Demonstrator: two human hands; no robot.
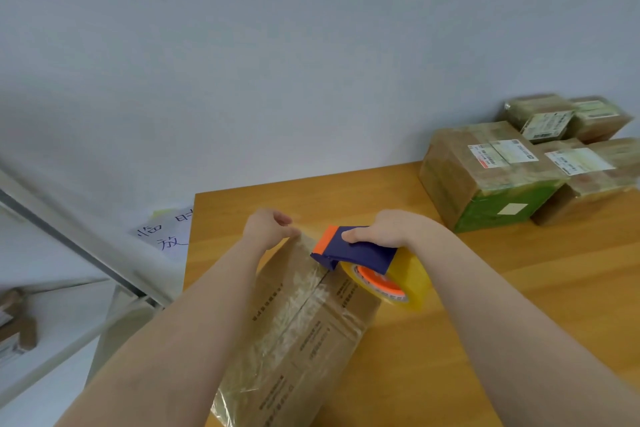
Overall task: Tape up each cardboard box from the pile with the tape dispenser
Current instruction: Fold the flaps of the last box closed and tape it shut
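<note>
Tape dispenser (356, 250) apparently atop cardboard box (311, 322)

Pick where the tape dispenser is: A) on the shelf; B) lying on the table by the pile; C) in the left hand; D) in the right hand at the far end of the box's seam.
D: the right hand grips the tape dispenser at the far end of the cardboard box, while the left hand holds the box's far edge.
</note>
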